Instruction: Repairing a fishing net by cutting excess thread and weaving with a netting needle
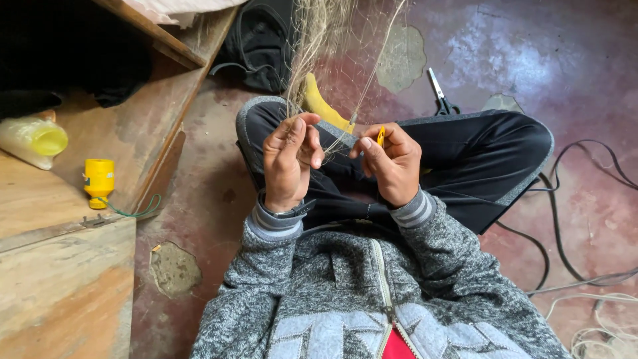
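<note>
I sit cross-legged on the floor in black trousers and a grey sweater. My left hand (290,159) pinches a bundle of fine pale fishing net (325,40) that hangs down from above. My right hand (391,163) grips a small yellow netting needle (381,136) between thumb and fingers, close to the net's threads. The two hands are a few centimetres apart above my knees. A yellow sandal (319,105) shows on my foot behind the net.
Scissors (440,95) lie on the reddish floor at the back right. Black cables (565,219) curl across the floor on the right. A wooden bench (66,266) on the left carries a yellow spool (99,181) and a plastic jar (33,139). A black bag (262,43) sits behind.
</note>
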